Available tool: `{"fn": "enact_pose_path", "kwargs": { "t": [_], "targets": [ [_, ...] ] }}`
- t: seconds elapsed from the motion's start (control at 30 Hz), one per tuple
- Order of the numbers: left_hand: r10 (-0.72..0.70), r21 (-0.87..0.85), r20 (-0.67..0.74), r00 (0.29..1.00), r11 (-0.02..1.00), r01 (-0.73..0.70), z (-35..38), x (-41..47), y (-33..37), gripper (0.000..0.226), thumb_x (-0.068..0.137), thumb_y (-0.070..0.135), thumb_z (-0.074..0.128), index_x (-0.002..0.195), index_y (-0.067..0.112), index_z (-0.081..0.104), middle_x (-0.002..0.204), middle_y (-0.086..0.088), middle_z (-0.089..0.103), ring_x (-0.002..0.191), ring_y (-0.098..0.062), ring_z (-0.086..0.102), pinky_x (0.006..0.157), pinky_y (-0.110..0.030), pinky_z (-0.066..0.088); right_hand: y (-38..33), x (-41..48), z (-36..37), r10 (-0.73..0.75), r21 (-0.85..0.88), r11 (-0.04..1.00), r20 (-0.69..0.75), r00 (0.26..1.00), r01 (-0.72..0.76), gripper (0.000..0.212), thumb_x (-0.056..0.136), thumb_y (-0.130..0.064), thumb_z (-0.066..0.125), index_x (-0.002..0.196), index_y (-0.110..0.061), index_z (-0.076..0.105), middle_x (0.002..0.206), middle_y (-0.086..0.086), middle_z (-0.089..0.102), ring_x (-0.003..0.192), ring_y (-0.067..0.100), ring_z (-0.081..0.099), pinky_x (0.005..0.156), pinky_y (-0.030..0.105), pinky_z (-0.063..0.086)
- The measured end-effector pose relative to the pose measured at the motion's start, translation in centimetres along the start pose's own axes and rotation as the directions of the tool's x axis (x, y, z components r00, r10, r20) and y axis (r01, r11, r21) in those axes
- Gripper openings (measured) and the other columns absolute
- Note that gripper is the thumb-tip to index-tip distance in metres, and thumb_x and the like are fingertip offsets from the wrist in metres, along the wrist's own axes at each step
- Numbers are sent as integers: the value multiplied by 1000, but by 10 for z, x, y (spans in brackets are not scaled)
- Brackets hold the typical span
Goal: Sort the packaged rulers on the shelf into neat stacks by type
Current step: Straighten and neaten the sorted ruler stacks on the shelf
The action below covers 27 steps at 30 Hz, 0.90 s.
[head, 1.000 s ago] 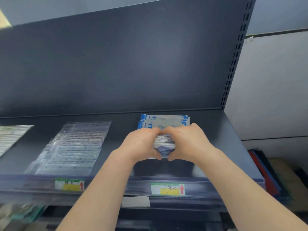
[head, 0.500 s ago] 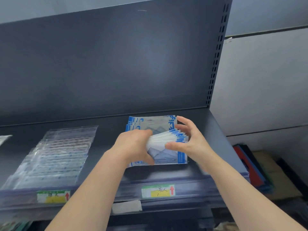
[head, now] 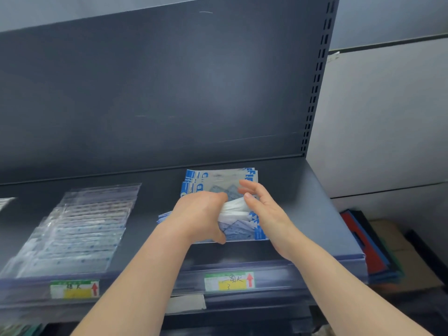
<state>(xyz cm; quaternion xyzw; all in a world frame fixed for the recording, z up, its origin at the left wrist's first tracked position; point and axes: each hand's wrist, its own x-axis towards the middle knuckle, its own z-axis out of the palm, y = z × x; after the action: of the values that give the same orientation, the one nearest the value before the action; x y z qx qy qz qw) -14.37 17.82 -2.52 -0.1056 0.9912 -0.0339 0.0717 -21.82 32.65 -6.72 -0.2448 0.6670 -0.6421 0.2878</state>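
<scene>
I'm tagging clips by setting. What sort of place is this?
Likely a stationery shop or stockroom: a metal shelf with a slotted upright, price labels on its front edge, and clear ruler packs stacked beside blue-edged packs gripped by the left hand.

Left fingers [head: 219,197] clasp a fanned bundle of blue-edged set-square packs [head: 234,210], more lying flat just behind; well left of them lie overlapped clear-bagged straight rulers [head: 80,229].

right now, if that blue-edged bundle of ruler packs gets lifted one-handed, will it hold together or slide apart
Probably slippery: the glossy blue-edged packs already lie fanned and staggered on the shelf. Likely thin and bendy, since their white edges splay apart under the left grip. Light, I'd guess, so a firm squeeze should hold them.
</scene>
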Motion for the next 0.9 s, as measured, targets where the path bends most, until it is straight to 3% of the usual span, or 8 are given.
{"fn": "enact_pose_path", "kwargs": {
  "t": [0.13,0.27,0.33,0.43,0.5,0.63,0.8,0.9],
  "targets": [
    [-18,9,28,999,1000,18,-3,1,-1,52,61,51,79,96,30,45,83,12,54,80,-15,55,59,-29,37,2,2,0,15,64,998,-27,1000,-13,25,100,-37,43,125,-41,49,131,-12,53,119,6,54,106,34,43],
    [-20,-33,63,998,999,22,-3,0,-1,60,62,50,79,106,30,41,86,12,54,79,-15,55,60,-30,39,-1,-1,-9,-37,-56,998,13,999,38,34,93,-33,60,126,-36,53,129,-17,54,118,2,53,101,25,45],
    [-33,-56,54,998,998,36,-2,-1,-3,63,61,48,79,107,29,40,88,11,56,80,-16,57,59,-31,40,-4,0,-15,-66,-197,978,49,997,74,59,80,-23,77,130,-38,49,127,-22,53,113,-5,54,96,20,47],
    [-71,-14,44,996,997,72,-2,-5,-13,63,60,47,79,106,28,40,88,10,56,81,-18,57,57,-30,37,-3,1,-21,-6,-316,948,108,994,40,82,70,-4,79,134,-40,42,119,-13,58,97,-1,64,84,16,52],
    [-78,5,55,995,997,78,-1,-7,-20,57,63,46,78,103,29,41,87,10,55,81,-17,55,57,-30,36,4,-1,-20,58,-236,971,132,990,-26,97,68,4,75,140,-45,31,121,-12,58,93,5,68,79,21,55],
    [-49,-75,78,996,996,55,2,-7,-27,46,62,41,77,91,30,42,80,10,53,78,-15,55,54,-29,37,16,-3,-14,76,1,997,165,983,-77,108,68,15,61,146,-45,17,135,-5,51,109,15,64,90,35,54],
    [-85,-137,88,992,986,97,2,-4,-43,45,60,41,76,90,31,44,85,11,56,80,-15,56,54,-28,37,16,1,-24,32,107,994,46,998,-37,92,55,6,42,136,-36,28,144,-11,41,137,4,33,84,1,40],
    [-60,-117,87,994,991,70,1,-3,-40,46,60,43,77,89,32,43,85,12,56,80,-14,55,53,-28,33,19,-2,-19,69,128,990,-7,998,-67,87,60,18,37,134,-29,34,143,-5,44,140,10,32,103,12,32]
  ]
}}
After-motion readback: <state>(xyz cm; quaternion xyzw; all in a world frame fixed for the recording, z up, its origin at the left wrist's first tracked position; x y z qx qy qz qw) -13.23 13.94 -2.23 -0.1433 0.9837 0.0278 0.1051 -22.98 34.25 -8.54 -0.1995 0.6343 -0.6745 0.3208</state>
